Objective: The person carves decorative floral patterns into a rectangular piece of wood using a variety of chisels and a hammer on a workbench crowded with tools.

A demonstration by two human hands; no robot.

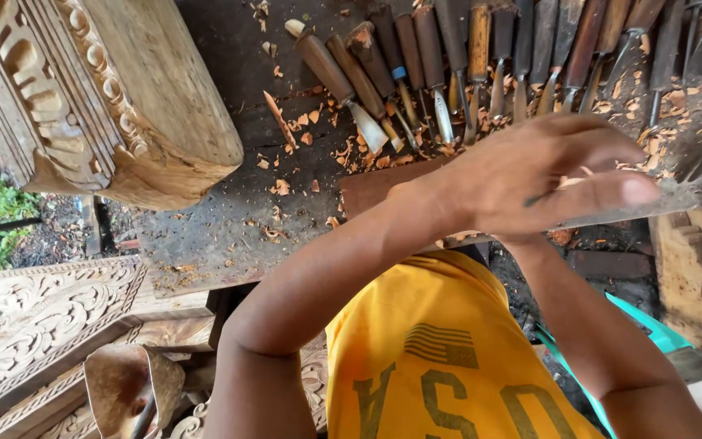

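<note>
my left hand (pixel 530 175) lies over a flat metal blade (pixel 660 199) on the table (pixel 205 236), fingers half curled on it; my right hand is hidden beneath, grip unclear. the blade looks stiff, thin and sharp-edged, best held by its flat. a row of wooden-handled chisels (pixel 416 65), wood chips (pixel 282 187) and carved panels (pixel 50 317) crowd around.

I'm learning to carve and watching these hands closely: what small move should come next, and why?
Probably lift the left hand a little off the flat metal blade it covers. The hand lies across the blade, and the right hand, whose forearm passes under it, cannot be seen, so the grip is hidden. The row of chisels and wood chips crowd the dark bench, so keep the lift short.
</note>
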